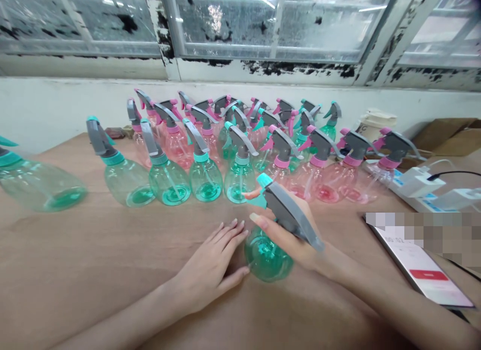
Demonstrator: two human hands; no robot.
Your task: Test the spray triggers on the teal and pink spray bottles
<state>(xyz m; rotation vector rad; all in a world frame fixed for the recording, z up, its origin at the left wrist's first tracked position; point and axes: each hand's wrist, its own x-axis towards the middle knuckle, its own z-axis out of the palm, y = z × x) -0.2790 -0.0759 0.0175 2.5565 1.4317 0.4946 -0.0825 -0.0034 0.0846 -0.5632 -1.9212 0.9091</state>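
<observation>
My left hand (214, 262) lies palm down on the surface (93, 254), fingers stretched forward, slightly spread, holding nothing. My right hand (285, 241) reaches in from the right, curled around the neck of a green spray bottle (267, 259), just before the bottle row (206, 182). It stands roughly upright, nozzle (264, 180) pointing away, slightly left.

At four o'clock lies a phone (417, 259), and its screen shows pale digits, which I read as "00" and "02"; a mosaic hides the part beside them. Toward five o'clock on this screen, a red bar (429, 275) carries small white writing, too blurred for reading. Between two and three o'clock, a pale cup (378, 120) bears dark letters; only a "G" seems readable, at its nine o'clock side.
</observation>
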